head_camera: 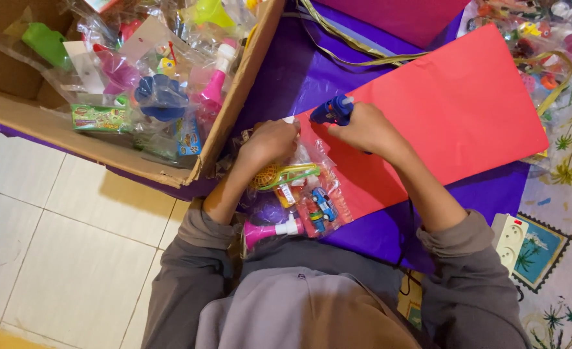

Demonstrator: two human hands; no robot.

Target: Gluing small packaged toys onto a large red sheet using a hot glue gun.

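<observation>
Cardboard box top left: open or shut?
Open. The cardboard box has its flap folded out, and bagged plastic toys inside show from above.

Lighting evenly and brightly from above; glinting off plastic toy bags [150,71]; casting soft shadow under cardboard box [234,97]; blurring slightly throughout.

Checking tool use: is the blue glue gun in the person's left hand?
No, the right hand grips the blue glue gun over the red sheet.
</observation>
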